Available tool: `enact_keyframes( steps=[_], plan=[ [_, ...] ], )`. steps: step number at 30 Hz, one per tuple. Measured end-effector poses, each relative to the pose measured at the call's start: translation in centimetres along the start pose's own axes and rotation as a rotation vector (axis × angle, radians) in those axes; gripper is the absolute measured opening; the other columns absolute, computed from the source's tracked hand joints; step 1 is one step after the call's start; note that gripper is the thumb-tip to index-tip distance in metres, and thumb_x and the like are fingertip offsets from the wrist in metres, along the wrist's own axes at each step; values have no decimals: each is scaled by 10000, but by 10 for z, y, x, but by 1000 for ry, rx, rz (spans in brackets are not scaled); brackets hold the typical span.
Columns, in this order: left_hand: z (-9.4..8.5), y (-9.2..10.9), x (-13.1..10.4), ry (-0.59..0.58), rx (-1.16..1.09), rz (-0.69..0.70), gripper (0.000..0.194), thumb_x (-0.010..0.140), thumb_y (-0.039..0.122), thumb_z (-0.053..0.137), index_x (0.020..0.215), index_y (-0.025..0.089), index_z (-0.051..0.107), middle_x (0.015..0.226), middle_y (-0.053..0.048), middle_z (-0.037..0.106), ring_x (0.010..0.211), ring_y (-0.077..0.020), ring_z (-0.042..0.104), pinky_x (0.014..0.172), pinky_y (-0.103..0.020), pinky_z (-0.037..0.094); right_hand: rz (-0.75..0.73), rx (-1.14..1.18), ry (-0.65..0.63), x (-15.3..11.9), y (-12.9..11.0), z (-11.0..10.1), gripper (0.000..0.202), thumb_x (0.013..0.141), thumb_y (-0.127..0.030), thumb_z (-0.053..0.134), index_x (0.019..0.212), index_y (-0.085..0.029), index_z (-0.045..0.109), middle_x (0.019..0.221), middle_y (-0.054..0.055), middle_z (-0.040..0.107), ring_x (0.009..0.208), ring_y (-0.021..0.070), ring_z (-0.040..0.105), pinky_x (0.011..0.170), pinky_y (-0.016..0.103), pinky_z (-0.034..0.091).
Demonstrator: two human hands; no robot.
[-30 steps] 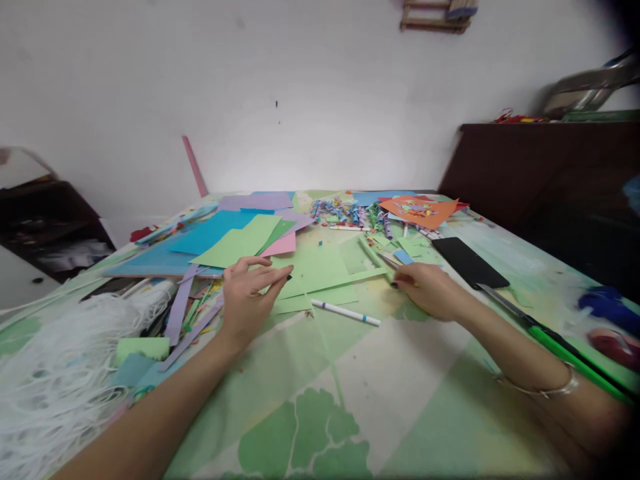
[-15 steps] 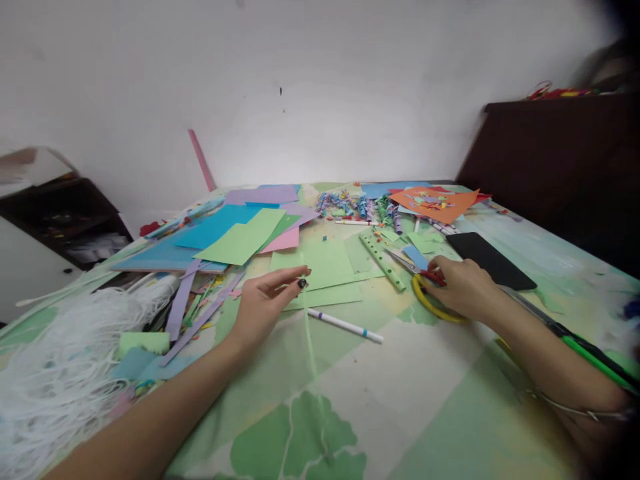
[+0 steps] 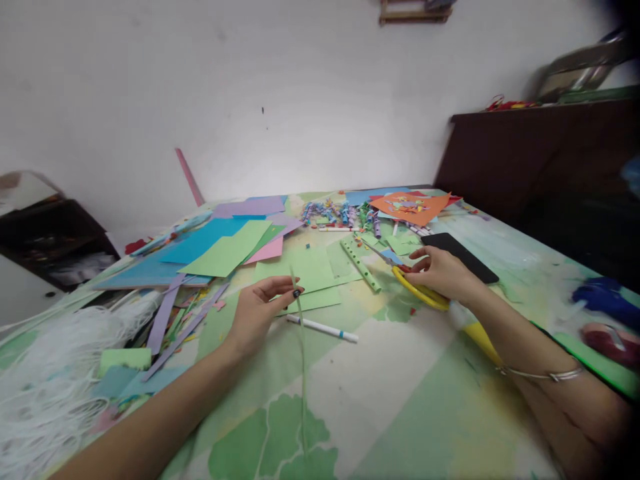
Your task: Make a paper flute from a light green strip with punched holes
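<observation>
We have the left hand [image 3: 257, 313] closed at thumb and fingertips on a thin green strip [image 3: 303, 360], which hangs down toward the table's near edge. Our right hand [image 3: 443, 273] grips the scissors [image 3: 423, 293] by their yellow and red handle, the blades slanting toward the far edge.

Just beside our left fingertips lies a white marker [image 3: 323, 329]. Between the hands we see a dotted green tube [image 3: 361, 265], with green sheets [image 3: 313, 263] to its left. A black slab [image 3: 465, 257] lies just beyond our right hand, and a green handle [image 3: 585, 360] shows past the right forearm, near the table's right edge.

Farther out, white cord [image 3: 45, 407] heaps over the near left corner, with purple strips [image 3: 165, 313] beside it. Blue sheets [image 3: 193, 240] spread toward the far left corner, paper curls [image 3: 345, 213] sit near the middle of the far edge, and an orange sheet [image 3: 435, 212] carries scraps near the far right corner. Beyond the table [image 3: 380, 407] we see a dark cabinet [image 3: 480, 153] at right.
</observation>
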State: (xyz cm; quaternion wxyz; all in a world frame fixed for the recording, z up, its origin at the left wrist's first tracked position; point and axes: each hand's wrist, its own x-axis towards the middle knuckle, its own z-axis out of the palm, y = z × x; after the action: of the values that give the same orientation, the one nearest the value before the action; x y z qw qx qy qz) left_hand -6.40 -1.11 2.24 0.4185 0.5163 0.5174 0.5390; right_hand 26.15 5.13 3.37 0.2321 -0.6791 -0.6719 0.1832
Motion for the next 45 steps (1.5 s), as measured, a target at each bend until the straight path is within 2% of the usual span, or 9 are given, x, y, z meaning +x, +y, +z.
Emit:
enact_keyframes(
  steps=[7,14,19,25,30,32,35,41,45],
  plan=[
    [8,9,6,-70,-153,-103,205,587,262,780,737,148,699,729,-41,694,589,-109,583,575,-233,472,-49,817,153,-5,-6,-8,338,707,-381,657,974,-198,560,958,84,677,848,218,655,698,309,531],
    [21,18,1,-121,-261,-203,211,632,281,772,744,126,684,630,-38,677,612,-131,650,585,-215,517,-125,1126,36,-18,-26,-1,266,848,-455,445,990,-244,521,1067,72,629,1030,234,611,839,361,529],
    [14,16,-4,-135,-311,-232,213,658,272,759,772,115,673,649,-52,697,593,-136,667,583,-215,547,-64,1148,-74,-34,-40,6,323,879,-514,372,1085,-295,490,1031,50,631,956,228,632,850,372,517],
    [2,18,-5,-78,-289,-191,193,673,263,745,742,134,619,644,-40,702,593,-148,680,566,-213,559,42,1093,-56,-39,-37,15,275,824,-500,501,979,-280,555,865,47,625,670,190,603,611,320,519],
    [-1,24,-8,-53,-264,-147,195,738,277,688,773,142,552,671,-46,709,646,-177,701,573,-226,567,-40,1064,-208,-42,-33,25,289,732,-480,642,703,-195,598,607,20,536,452,117,467,414,263,394],
    [-1,26,-9,-56,-273,-140,176,770,260,655,793,140,529,684,-51,710,665,-178,705,582,-224,567,-19,1016,-235,-48,-39,26,294,644,-429,727,757,-177,626,616,13,537,442,106,467,402,249,378],
    [-1,28,-8,-74,-303,-149,138,807,235,602,831,142,504,691,-63,713,678,-185,708,591,-233,569,13,863,-233,-59,-53,27,551,548,-376,783,1044,-194,625,714,5,543,452,88,456,396,236,387],
    [0,26,-8,-98,-350,-200,108,844,211,536,891,155,456,733,-98,727,712,-202,714,624,-259,576,-408,279,-111,-77,-63,37,752,546,-394,808,1236,-302,523,871,14,531,680,151,511,589,289,498],
    [2,25,-9,-118,-389,-259,115,848,197,537,895,160,439,773,-116,732,724,-197,714,653,-266,579,-513,54,-133,-80,-63,43,735,583,-489,780,1209,-253,475,907,33,541,685,155,516,560,273,485]
  ],
)
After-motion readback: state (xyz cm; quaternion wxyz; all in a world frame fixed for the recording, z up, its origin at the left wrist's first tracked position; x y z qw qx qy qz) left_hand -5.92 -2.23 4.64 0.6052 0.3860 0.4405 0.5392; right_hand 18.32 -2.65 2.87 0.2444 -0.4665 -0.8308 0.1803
